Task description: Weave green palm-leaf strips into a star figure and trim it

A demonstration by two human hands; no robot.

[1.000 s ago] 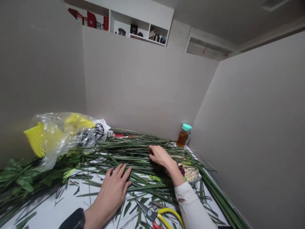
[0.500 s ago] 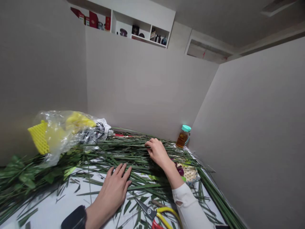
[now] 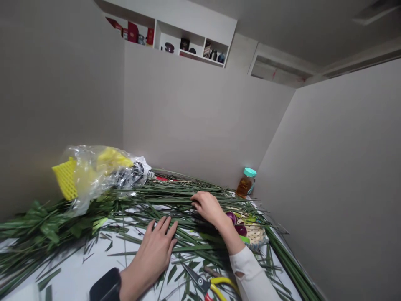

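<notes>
Long green stems and blade-like leaves [image 3: 175, 194] lie in a thick, loose pile across the white table. My left hand [image 3: 158, 246] rests with its fingers spread on the near edge of the pile; it holds nothing. Over the middle of the pile, my right hand [image 3: 208, 207] has its fingers curled down and pressed together among the stems. What the right fingertips pinch, if anything, is hidden. Shears [image 3: 205, 284] with yellow and red handles lie on the table between my forearms, among cut leaf bits.
A clear plastic bag [image 3: 103, 167] with yellow netting lies back left, beside leafy stems [image 3: 46, 225]. A bottle of amber liquid [image 3: 244, 184] with a turquoise lid stands back right. Right of my right wrist is a basket [image 3: 258, 236] with purple onions [image 3: 240, 230]. Grey partitions enclose the table.
My right hand has moved slightly nearer to me over the stems, its fingers still curled. My left hand keeps its place on the pile. The whole view has shifted a little.
</notes>
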